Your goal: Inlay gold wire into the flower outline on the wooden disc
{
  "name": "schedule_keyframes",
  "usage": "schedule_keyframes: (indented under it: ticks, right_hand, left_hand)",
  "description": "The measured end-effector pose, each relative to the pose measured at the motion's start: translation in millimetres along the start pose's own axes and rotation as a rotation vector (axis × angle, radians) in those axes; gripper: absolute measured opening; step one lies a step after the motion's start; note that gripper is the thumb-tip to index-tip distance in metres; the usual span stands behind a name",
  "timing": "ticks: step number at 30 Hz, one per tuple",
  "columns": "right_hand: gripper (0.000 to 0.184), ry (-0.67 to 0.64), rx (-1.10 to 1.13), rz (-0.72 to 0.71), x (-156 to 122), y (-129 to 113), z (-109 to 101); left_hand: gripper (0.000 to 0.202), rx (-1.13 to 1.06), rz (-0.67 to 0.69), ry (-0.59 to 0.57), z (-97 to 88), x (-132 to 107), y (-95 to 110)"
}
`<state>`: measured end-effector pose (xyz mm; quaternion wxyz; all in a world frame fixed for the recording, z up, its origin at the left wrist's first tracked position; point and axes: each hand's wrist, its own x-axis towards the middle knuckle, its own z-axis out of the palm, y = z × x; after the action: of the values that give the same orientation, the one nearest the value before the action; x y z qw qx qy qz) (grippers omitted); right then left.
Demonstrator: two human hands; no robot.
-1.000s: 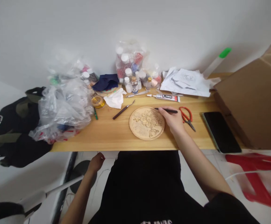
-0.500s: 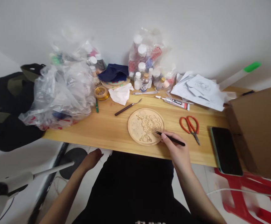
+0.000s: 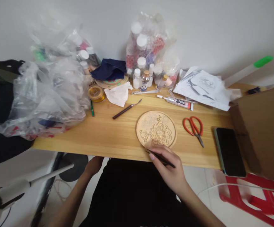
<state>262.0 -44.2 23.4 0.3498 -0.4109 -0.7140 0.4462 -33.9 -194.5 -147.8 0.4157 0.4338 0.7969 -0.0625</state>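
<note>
My right hand (image 3: 168,165) is closed around slim black tweezers (image 3: 162,158), held low over the near rim of the round board. Its fingers touch or hover at that rim; I cannot tell which. The board (image 3: 140,121) is a pale disc lying flat, with gold wire outlining a large flower and smaller motifs, and faint drawn lines at its far left part. My left hand (image 3: 95,165) hangs at the table's front edge, its fingers hidden beneath it. Right of the board lie red-handled pliers (image 3: 194,127); left of it, a dark-handled pointed tool (image 3: 125,111).
A gold wire spool (image 3: 96,93), a white tissue (image 3: 118,94), a B-7000 glue tube (image 3: 178,102) and small bottles (image 3: 145,80) line the back. Plastic bags (image 3: 52,94) crowd the left. A phone (image 3: 230,151) and cardboard box (image 3: 264,132) stand at right, paper sketches (image 3: 204,86) behind.
The board has turned clockwise and sits a little further right in view. My right hand with the tweezers has moved from the flower toward the near rim. The left hand's fingers have slipped under the edge.
</note>
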Motion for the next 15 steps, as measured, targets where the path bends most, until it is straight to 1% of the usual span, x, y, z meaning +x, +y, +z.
schedule_keyframes:
  ticks: [3, 6, 8, 10, 12, 13, 15]
  right_hand:
    - [0.014, -0.056, 0.016, -0.021, -2.1, -3.5, 1.1]
    - [0.013, -0.149, 0.054, 0.013, -6.4, -7.4, 0.9]
    - [0.012, -0.211, 0.083, 0.031, -7.1, -10.6, -1.9]
    - [0.013, -0.244, 0.126, 0.024, -2.3, -14.2, -8.6]
    - [0.017, -0.234, 0.168, -0.016, 10.0, -16.7, -19.1]
    - [0.018, -0.208, 0.164, -0.044, 19.0, -16.8, -24.9]
    - [0.016, -0.084, 0.110, -0.078, 41.0, -13.3, -35.7]
  left_hand:
    - [0.036, 0.014, -0.020, 0.024, 2.6, 3.1, -2.0]
    - [0.037, 0.011, -0.022, 0.080, 4.3, 7.4, -3.4]
    - [0.036, -0.004, -0.007, 0.130, 4.4, 10.6, -3.5]
    - [0.035, -0.029, 0.015, 0.175, 3.8, 13.5, -3.0]
    - [0.034, -0.058, 0.031, 0.207, 2.9, 15.8, -2.0]
    - [0.034, -0.073, 0.037, 0.218, 2.4, 16.8, -1.4]
    - [0.034, -0.103, 0.050, 0.229, 1.6, 18.9, -0.1]
